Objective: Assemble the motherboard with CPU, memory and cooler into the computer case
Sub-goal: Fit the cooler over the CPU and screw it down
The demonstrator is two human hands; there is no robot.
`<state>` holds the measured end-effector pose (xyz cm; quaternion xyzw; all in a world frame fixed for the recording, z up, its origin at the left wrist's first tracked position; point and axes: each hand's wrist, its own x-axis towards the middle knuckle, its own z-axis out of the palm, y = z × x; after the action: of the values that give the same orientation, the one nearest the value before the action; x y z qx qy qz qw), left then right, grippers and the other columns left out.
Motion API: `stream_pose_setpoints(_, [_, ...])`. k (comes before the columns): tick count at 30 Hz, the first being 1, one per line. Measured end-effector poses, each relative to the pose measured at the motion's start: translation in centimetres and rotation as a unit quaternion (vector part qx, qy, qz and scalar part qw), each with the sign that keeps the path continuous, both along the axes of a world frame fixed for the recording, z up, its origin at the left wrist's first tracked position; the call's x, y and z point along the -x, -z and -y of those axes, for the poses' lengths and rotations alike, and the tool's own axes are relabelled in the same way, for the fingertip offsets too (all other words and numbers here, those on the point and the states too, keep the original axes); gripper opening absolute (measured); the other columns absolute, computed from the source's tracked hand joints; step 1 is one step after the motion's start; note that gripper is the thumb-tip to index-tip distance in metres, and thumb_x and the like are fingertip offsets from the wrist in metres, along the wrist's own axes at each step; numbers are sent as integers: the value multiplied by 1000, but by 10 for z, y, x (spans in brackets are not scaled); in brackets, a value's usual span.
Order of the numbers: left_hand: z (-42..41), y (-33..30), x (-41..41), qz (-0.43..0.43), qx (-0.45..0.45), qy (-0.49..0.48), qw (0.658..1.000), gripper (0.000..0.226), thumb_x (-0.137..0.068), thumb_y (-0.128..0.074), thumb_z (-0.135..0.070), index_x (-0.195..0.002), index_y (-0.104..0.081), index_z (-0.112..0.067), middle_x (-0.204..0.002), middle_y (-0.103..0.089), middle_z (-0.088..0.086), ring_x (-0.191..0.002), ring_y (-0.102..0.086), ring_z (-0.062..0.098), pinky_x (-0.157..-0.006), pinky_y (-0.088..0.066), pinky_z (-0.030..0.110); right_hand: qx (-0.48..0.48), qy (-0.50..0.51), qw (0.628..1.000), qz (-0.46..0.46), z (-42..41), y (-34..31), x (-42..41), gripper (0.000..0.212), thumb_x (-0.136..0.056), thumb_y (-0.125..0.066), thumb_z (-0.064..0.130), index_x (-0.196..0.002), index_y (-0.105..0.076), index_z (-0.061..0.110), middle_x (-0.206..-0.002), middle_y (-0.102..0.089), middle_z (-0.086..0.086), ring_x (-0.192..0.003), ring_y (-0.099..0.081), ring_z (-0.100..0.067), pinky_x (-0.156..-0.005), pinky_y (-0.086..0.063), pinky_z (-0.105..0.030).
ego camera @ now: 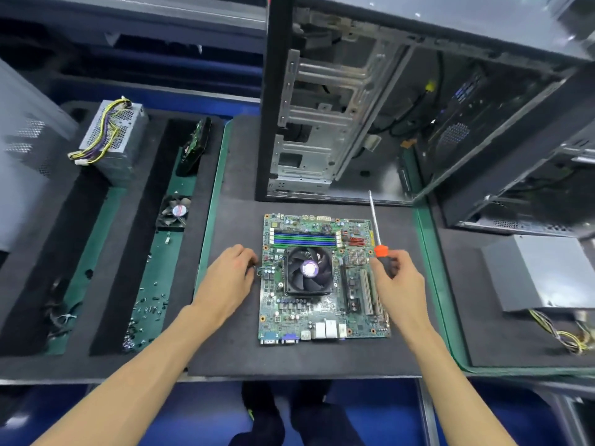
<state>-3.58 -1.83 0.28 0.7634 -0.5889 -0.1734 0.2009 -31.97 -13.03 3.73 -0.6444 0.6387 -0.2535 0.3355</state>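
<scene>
Head view, bench: I look down on a dark foam mat on the bench (231,349), with my two bare forearms reaching in from the near edge.
Head view, motherboard: the motherboard (323,278) lies flat at the middle of the mat, its port row toward me.
Head view, cooler: a black fan cooler (308,270) sits on the board's centre; blue and green memory slots (304,238) run across just beyond it. I cannot tell whether sticks are seated.
Head view, case: the open computer case (370,117) stands at the far side of the mat, just beyond the board, its bare interior facing me.
Head view, left hand: my left hand (230,278) rests at the board's left edge, fingers curled in a pinch there; what they hold is too small to tell.
Head view, right hand: my right hand (397,275) grips the handle of an orange-collared screwdriver (376,226), shaft pointing away toward the case.
Handling judgement: the board looks stiff but fragile, made top-heavy by the cooler. I would lift it by its bare left and right edges, never by the fan or the slots, and keep it level.
Left of mat: a loose fan (175,210), scattered screws (146,312) and a power supply (111,136) lie in foam trays.
</scene>
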Motion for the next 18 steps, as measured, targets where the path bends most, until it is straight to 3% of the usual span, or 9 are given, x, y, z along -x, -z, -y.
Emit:
stream_pose_setpoints(2, [2, -1, 1, 13, -6, -1, 1000, 15, -90, -62, -5, -103, -65, -10, -100, -62, 2, -97, -58, 23, -84, -48, 35, -3, 44, 996, -78, 9, 9, 27, 14, -93, -65, 34, -95, -57, 23, -71, -57, 12, -70, -56, -17, -60, -38, -34])
stream_pose_setpoints(4, [5, -1, 2, 23, -10, -13, 1000, 15, -88, -63, -4, -100, -63, -11, -97, -62, 2, -93, -58, 23, -80, -47, 33, -7, 75, 989, -128, 18, 15, 48, 17, -93, -64, 37, -93, -54, 23, -73, -57, 10, -76, -55, -28, -63, -36, -36])
stream_pose_setpoints(10, [15, 0, 3, -79, -30, -123, 989, 24, -82, -65, 0, -91, -62, -22, -77, -59, -9, -69, -55, 8, -61, -40, 16, -15, 38, 980, -193, 27, 34, 71, 31, -92, -67, 40, -106, -56, 15, -102, -60, -6, -96, -60, -31, -77, -51, -44])
stream_pose_setpoints(15, [14, -2, 16, -153, 1, -174, 973, 20, -83, -72, -3, -88, -67, -22, -77, -65, -7, -68, -57, 6, -68, -50, 17, 36, 39, 986, -158, 27, 33, 78, 44, -93, -65, 46, -120, -55, 13, -111, -57, -8, -104, -53, -27, -75, -44, -38])
stream_pose_setpoints(18, [12, -5, 18, -212, 23, -207, 955, 16, -84, -77, -8, -87, -70, -21, -81, -70, -5, -73, -62, 5, -74, -53, 17, 96, 22, 992, -75, 24, 18, 64, 35, -95, -64, 38, -121, -58, 15, -116, -52, -7, -109, -50, -25, -81, -49, -44])
